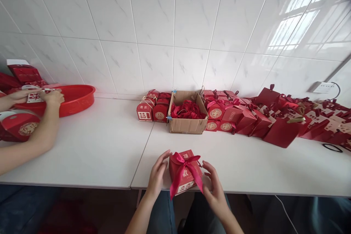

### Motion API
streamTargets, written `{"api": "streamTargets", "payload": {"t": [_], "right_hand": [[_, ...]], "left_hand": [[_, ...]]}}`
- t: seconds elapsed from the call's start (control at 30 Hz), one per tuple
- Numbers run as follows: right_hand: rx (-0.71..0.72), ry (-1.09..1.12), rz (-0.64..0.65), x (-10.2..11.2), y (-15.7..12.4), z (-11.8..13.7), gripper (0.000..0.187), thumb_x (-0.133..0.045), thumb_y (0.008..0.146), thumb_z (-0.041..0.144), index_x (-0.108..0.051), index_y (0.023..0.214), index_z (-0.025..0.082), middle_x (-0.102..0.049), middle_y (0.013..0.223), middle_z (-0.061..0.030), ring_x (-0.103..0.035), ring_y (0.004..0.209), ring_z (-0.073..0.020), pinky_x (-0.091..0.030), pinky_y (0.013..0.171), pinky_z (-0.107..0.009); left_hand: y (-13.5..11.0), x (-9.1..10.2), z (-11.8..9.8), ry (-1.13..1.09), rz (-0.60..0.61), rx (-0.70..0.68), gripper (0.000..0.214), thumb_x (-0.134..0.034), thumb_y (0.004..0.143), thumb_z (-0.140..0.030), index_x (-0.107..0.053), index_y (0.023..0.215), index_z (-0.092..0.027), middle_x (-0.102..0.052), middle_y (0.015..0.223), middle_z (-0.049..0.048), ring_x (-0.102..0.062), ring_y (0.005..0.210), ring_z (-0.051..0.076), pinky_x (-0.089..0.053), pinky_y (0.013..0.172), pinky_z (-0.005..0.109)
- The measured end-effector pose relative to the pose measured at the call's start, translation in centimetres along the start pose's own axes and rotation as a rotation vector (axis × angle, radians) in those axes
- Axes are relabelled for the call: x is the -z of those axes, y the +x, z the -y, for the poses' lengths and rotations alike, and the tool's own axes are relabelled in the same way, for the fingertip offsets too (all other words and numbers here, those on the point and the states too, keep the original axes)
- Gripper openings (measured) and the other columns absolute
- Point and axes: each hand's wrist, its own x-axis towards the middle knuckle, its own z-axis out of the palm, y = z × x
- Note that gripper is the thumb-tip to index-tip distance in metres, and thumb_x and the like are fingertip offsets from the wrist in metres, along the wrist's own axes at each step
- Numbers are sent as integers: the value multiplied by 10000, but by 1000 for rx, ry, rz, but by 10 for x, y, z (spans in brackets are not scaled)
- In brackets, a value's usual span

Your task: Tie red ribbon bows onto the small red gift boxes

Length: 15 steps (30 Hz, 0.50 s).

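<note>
A red gift box with gold and white Chinese characters sits at the front edge of the table, tied with a crimson ribbon bow. Its two ribbon tails hang down over the front. My left hand is beside the box on the left, fingers curved and apart, fingertips close to its upper corner. On the other side, my right hand is open, its fingers spread near the box's right side and the ribbon tail. Whether the fingertips touch the box is hard to tell.
Behind stands a cardboard box of red ribbons, with finished red boxes to its left. Stacked boxes and red bags line the wall at right. At left, another person's hands hold a small box over a red basin.
</note>
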Motion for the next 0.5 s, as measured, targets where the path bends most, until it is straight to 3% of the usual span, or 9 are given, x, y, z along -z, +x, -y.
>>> {"api": "streamTargets", "payload": {"t": [0.1, 0.13, 0.2, 0.27, 0.37, 0.5], "right_hand": [[19, -111, -25, -25, -18, 3, 826, -621, 786, 356, -114, 1433, 273, -238, 1483, -136, -280, 1357, -326, -352, 1049, -498], [12, -122, -50, -33, -20, 4, 935, -667, 745, 362, -54, 1443, 256, -240, 1477, -152, -287, 1351, -339, -357, 1044, -505], [-22, -112, -121, -44, -16, 5, 973, -684, 724, 360, -38, 1439, 223, -317, 1428, -176, -373, 1301, -342, -411, 1000, -495], [-47, -94, -200, -44, -6, 2, 853, -644, 753, 351, -120, 1412, 214, -400, 1363, -180, -461, 1229, -325, -458, 948, -477], [-72, -136, -288, -19, 11, -9, 628, -591, 786, 358, -281, 1318, 234, -502, 1256, -163, -549, 1111, -312, -474, 909, -499], [-158, -234, -403, 30, 27, -22, 258, -514, 832, 401, -469, 1061, 291, -592, 1050, -115, -623, 875, -308, -506, 791, -514]], "left_hand": [[-3, -2, 17, 279, 31, -90, 381, -423, 894, -389, -550, 1205, -210, -582, 1253, 107, -512, 1186, 260, -398, 991, 395], [-2, -3, 20, 397, 62, -139, 367, -421, 896, -360, -559, 1205, -219, -588, 1246, 105, -503, 1191, 268, -389, 997, 415], [0, -6, 22, 633, 117, -226, 393, -434, 884, -294, -533, 1261, -250, -562, 1292, 94, -446, 1242, 297, -356, 1011, 464], [0, -10, 20, 825, 139, -264, 491, -428, 878, -244, -412, 1366, -301, -470, 1393, 68, -363, 1307, 313, -328, 1019, 495], [-3, -15, 19, 996, 161, -291, 546, -401, 905, -294, -262, 1430, -347, -371, 1465, 43, -293, 1349, 316, -309, 1026, 506], [-6, -18, 18, 1093, 183, -315, 493, -404, 906, -386, -348, 1394, -354, -382, 1458, 52, -292, 1346, 336, -307, 1018, 529]]}}
